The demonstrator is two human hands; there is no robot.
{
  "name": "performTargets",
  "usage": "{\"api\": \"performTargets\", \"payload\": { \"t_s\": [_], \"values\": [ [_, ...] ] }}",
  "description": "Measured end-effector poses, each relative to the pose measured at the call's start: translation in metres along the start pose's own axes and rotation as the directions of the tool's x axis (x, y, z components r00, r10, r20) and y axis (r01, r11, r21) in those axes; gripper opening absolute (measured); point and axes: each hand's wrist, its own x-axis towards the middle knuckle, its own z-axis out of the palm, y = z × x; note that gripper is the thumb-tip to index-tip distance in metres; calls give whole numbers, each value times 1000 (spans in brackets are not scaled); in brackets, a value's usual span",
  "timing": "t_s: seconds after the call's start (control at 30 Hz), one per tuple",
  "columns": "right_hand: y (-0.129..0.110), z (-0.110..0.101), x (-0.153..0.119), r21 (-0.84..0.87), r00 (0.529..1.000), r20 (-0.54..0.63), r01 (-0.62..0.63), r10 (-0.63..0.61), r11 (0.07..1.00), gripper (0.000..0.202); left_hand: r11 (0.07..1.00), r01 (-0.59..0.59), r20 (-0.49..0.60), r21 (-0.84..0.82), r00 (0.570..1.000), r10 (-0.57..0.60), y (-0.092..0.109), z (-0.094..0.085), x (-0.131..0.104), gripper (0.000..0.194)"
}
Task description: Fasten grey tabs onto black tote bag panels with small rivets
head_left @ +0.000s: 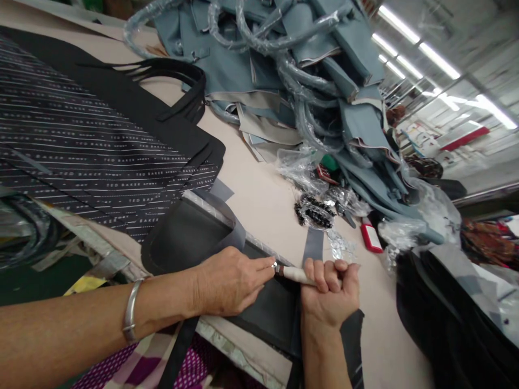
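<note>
My right hand (330, 283) is wrapped round the pale handle of a small tool (298, 274), just above a black leather-like piece (267, 308). The fingertips of my left hand (237, 278) pinch a tiny shiny metal part at the tool's tip. A silver bracelet sits on my left wrist. Next to my left hand, a dark grey strap (233, 232) curls over the black piece. Striped black lining with printed lettering (101, 146) spreads across the table to the left.
Blue-grey bags with plastic-wrapped handles (259, 65) are piled at the back of the table (251, 200). A red bottle (371, 236) and black beaded bits in plastic (314, 212) lie to the right. Stacked black pieces (441, 319) stand at the right edge.
</note>
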Motion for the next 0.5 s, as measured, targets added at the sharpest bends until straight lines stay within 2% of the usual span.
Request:
{"api": "performTargets", "payload": {
  "t_s": [0.13, 0.2, 0.27, 0.33, 0.5],
  "values": [
    [-2, 14, -11, -68, 973, 218, 89, -72, 994, 39, 999, 14, 16, -34, 1000, -13, 0, -3, 0, 35],
    [-2, 20, -17, -145, 922, 379, 144, -80, 979, 34, 999, 14, 30, -49, 999, -13, 0, -3, 1, 29],
    [-1, 24, -19, -252, 857, 515, 179, -25, 951, 30, 998, 17, 41, -56, 999, -14, 1, -4, 1, 26],
    [0, 27, -17, -324, 827, 561, 164, 49, 932, 30, 998, 22, 41, -55, 999, -20, 2, -4, 2, 27],
    [0, 47, 0, -354, 844, 512, 40, 158, 934, 34, 999, 40, 18, -16, 999, -40, 3, -6, 2, 23]
  ]
}}
